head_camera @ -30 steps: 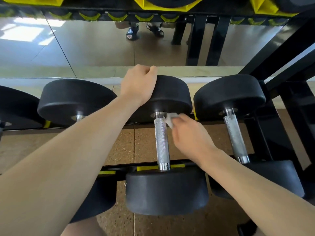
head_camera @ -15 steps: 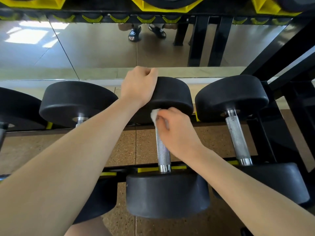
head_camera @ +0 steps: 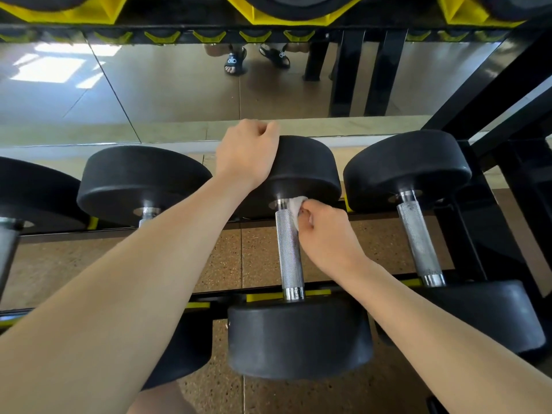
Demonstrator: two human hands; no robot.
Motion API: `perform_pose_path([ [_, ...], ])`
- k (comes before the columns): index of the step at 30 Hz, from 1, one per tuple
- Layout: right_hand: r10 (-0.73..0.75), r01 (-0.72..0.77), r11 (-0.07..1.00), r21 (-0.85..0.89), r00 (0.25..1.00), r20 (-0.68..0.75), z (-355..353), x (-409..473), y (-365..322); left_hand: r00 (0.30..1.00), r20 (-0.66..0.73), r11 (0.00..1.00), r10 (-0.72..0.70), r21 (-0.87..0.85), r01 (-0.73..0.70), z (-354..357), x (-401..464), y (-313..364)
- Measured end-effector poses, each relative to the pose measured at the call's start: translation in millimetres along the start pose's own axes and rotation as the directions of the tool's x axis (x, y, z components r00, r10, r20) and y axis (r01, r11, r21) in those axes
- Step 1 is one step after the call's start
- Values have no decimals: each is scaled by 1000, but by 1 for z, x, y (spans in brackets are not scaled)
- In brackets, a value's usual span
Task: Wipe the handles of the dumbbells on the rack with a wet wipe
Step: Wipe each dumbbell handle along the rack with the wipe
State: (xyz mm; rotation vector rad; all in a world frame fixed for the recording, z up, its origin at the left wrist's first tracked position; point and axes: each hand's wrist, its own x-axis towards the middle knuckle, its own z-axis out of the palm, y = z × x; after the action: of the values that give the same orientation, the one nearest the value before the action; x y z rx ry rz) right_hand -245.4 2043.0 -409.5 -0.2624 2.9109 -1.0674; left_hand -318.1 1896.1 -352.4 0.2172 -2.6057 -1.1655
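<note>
The person stands over a black rack [head_camera: 457, 258] with yellow cradles, where dumbbells lie side by side. The left hand [head_camera: 246, 153] rests on top of the far head [head_camera: 304, 168] of the middle dumbbell, with its fingers curled over the far edge, so its grip grasps this head. The right hand [head_camera: 327, 234] is just beside the handle [head_camera: 289, 249] of the same dumbbell, on its right side near the far end. Its fingers are curled and pinch a white wipe [head_camera: 294, 207], which is pressed against the handle where the rough metal meets the smooth collar. The near head [head_camera: 298, 339] of this dumbbell hangs over the front rail. To the right lies another dumbbell [head_camera: 418, 243], apart from both hands, and to the left one more [head_camera: 143, 180], partly hidden under the left arm. Behind the rack stands a mirror [head_camera: 149, 94]; in it I see tiled floor and two feet in dark sandals. Under the rack the floor [head_camera: 233, 258] is brown and speckled.
</note>
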Motion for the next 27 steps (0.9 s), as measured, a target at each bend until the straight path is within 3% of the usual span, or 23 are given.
perform_pose_path([
  [1, 158, -168, 969, 181, 985, 69, 2, 5, -2, 1000, -2, 1000, 0, 1, 0, 0, 0, 0],
  [3, 420, -496, 713, 495, 868, 266, 3, 17, -4, 1000, -5, 1000, -3, 6, 3, -1, 0, 1],
  [4, 465, -585, 572, 575, 809, 360, 2, 21, -4, 1000, -4, 1000, -3, 5, 3, -1, 0, 0],
  [6, 452, -650, 420, 634, 755, 475, 1, 27, 2, 1000, 1, 1000, -9, -8, 9, 0, 1, -1],
  [8, 446, -663, 355, 659, 740, 504, 0, 30, 4, 1000, 4, 1000, -13, -17, 13, 0, 1, 0],
  [9, 460, -665, 358, 655, 736, 496, 1, 30, 1, 1000, 5, 1000, -15, -18, 15, 0, 1, 0],
  [10, 475, -649, 427, 630, 754, 454, 1, 28, -4, 1000, 5, 1000, -19, -18, 19, -1, 0, 0],
  [12, 420, -493, 755, 432, 870, 259, -1, 20, -12, 1000, 6, 999, -26, -20, 26, -1, 0, 1],
  [13, 303, -331, 904, 271, 942, 142, -2, 15, -15, 1000, 7, 999, -26, -24, 27, -1, 0, 1],
  [15, -4, 4, 999, 39, 1000, -7, -9, 2, -24, 1000, 11, 999, -22, -33, 22, -1, 0, 0],
  [18, -353, 350, 901, -256, 935, 38, -14, 0, -35, 1000, 11, 999, -22, -40, 23, 0, 1, 0],
  [21, -421, 443, 741, -505, 892, 165, -7, 8, -31, 1000, 14, 999, -10, -35, 11, 0, -1, 0],
  [23, -427, 487, 703, -518, 872, 240, -8, 8, -24, 1000, 20, 999, -12, -36, 13, -1, -1, 0],
  [27, -420, 578, 735, -355, 799, 430, -23, 0, -7, 999, 25, 999, -23, -47, 25, -2, -1, 0],
])
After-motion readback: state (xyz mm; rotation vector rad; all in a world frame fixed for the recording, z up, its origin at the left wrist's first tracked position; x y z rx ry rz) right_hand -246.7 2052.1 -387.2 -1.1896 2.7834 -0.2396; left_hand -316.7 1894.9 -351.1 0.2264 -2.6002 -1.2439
